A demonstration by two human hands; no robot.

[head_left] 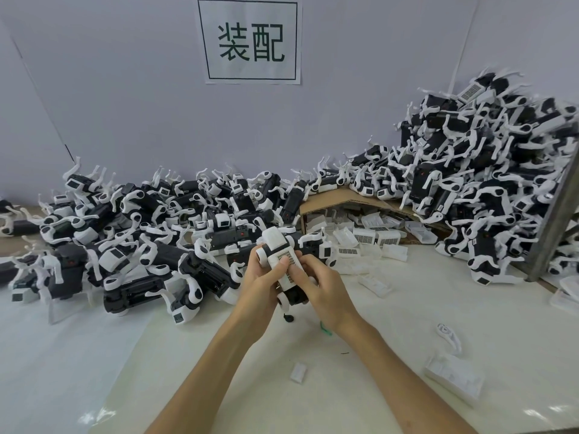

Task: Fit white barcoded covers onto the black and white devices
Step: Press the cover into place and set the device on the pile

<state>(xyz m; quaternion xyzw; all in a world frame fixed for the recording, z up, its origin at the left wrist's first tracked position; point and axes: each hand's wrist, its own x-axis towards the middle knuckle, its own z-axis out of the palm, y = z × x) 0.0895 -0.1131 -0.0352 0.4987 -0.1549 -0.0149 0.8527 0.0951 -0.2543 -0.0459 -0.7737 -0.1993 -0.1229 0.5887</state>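
**While left hand [261, 277] and right hand [322, 286] hold one device [275, 242]**

Both hands curl around the black and white device above the table [391, 333]. The right thumb presses on its white barcoded cover [289, 255]. A pile of devices [141, 242] lies at nine o'clock, a taller pile [485, 183] at two o'clock. Loose covers [372, 236] sit at one o'clock.
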